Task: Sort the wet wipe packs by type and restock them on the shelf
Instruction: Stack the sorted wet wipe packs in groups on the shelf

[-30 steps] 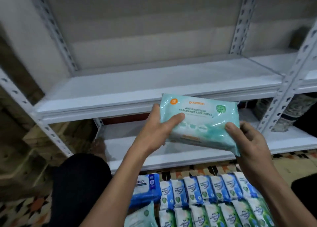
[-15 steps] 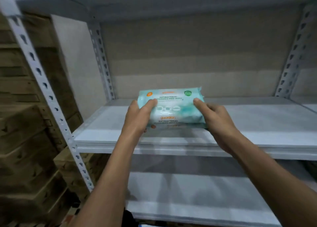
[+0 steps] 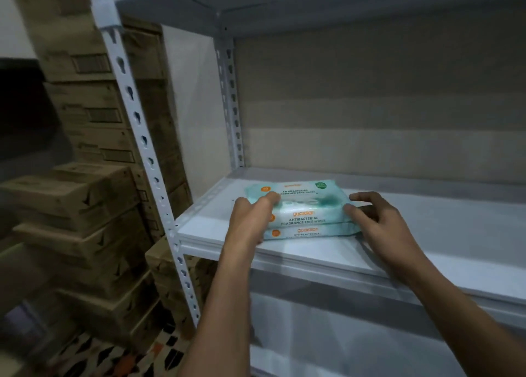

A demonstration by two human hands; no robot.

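Two teal wet wipe packs lie stacked on the white shelf board (image 3: 444,234), near its left end. The top pack (image 3: 301,198) reads "antibacterial fragrance free wipes"; the lower pack (image 3: 310,231) shows only its front edge. My left hand (image 3: 250,220) grips the left end of the stack, thumb on top of the upper pack. At the right end, my right hand (image 3: 381,223) has its thumb against the pack while its fingers are lifted and loosely curled, holding nothing.
A perforated white upright (image 3: 148,154) stands at the shelf's front left corner. Stacked cardboard boxes (image 3: 85,200) fill the space to the left. Another board (image 3: 313,3) hangs overhead and a lower board (image 3: 370,334) sits beneath. Patterned floor (image 3: 128,356) shows at the bottom left.
The packs went from being carried in front of the shelf to resting on the board at its left. My right fingers have come off the pack. The view rose from the floor packs.
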